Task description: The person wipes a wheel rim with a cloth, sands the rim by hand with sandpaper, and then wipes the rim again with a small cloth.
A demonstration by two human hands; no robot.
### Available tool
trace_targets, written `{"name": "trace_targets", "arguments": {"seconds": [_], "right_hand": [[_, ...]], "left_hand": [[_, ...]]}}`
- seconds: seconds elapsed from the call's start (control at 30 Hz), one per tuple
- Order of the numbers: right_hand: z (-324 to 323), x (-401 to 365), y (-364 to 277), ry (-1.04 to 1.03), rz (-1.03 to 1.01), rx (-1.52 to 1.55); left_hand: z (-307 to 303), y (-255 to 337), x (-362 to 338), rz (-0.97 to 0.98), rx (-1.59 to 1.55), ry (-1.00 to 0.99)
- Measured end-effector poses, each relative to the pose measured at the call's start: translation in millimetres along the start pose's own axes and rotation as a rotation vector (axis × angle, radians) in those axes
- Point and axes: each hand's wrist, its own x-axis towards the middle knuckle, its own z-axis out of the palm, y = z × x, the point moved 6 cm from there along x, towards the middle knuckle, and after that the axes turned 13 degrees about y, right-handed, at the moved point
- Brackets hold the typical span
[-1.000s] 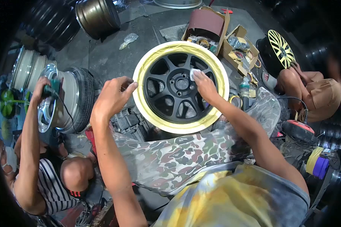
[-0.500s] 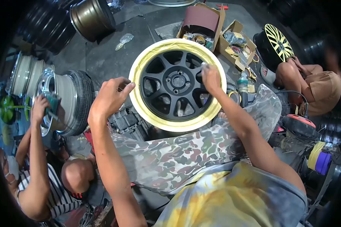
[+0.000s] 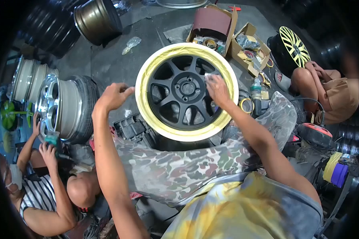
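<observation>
A black spoked wheel (image 3: 175, 104) with its rim masked in yellow tape (image 3: 143, 85) rests tilted between my knees. My right hand (image 3: 217, 89) presses a small white cloth (image 3: 208, 75) against a spoke right of the hub. My left hand (image 3: 113, 96) hovers just outside the left edge of the taped rim, fingers loosely curled, holding nothing that I can see. My camouflage trousers (image 3: 179, 163) fill the space below the wheel.
A person in a striped shirt (image 3: 40, 195) crouches at left by a chrome wheel in a tyre (image 3: 64, 107). Another person (image 3: 331, 97) sits at right near a yellow-spoked wheel (image 3: 293, 46). Cardboard boxes of tape and sandpaper (image 3: 227, 32) stand behind; tape rolls (image 3: 335, 171) lie at right.
My right hand slid with the cloth from the hub out to the rim and back inward. My left hand drifted left, off the rim. The person at left lowered both hands from the chrome wheel.
</observation>
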Motion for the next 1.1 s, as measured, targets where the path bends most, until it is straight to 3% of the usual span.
{"name": "trace_targets", "arguments": {"seconds": [0.07,0.23,0.3,0.37,0.47,0.57,0.6,0.67,0.83,0.97,1.03,1.1], "right_hand": [[-6.6,16.2,-1.6,0.038,-0.022,-0.026],[-11.7,9.2,-19.4,-0.009,-0.063,-0.005],[-23.5,0.8,-24.1,0.03,-0.193,0.012],[-14.4,11.8,-25.8,0.025,-0.184,0.018],[16.9,32.8,-24.5,-0.067,-0.023,0.002],[23.9,26.0,-23.6,0.003,-0.063,0.037],[21.1,31.1,-22.9,-0.008,-0.108,0.055],[31.9,51.9,-8.5,0.027,-0.129,0.035],[59.3,86.4,11.4,0.029,0.039,-0.035],[40.9,55.3,-11.4,0.049,-0.045,0.115],[36.3,63.8,-8.5,0.068,-0.27,0.094],[60.7,92.4,21.6,-0.071,-0.061,-0.03]], "left_hand": [[8.1,-13.4,10.5,-0.078,0.003,-0.037],[-1.8,3.5,10.9,-0.013,-0.1,-0.028],[0.9,4.7,6.9,-0.075,-0.178,-0.09],[13.5,-9.4,20.5,-0.146,-0.174,-0.127],[37.6,-36.2,49.1,-0.064,-0.019,0.024],[78.9,-82.2,62.8,-0.23,0.078,0.24],[100.7,-91.9,65.2,-0.234,0.076,0.244],[138.7,-112.5,63.1,-0.441,0.027,0.199],[159.7,-57.1,16.6,-0.509,-0.139,0.438],[153.6,-44.7,14.3,-0.499,-0.07,0.461],[155.6,-48.8,15.5,-0.498,-0.031,0.459],[157.2,-49.1,16.5,-0.491,-0.067,0.492]]}}
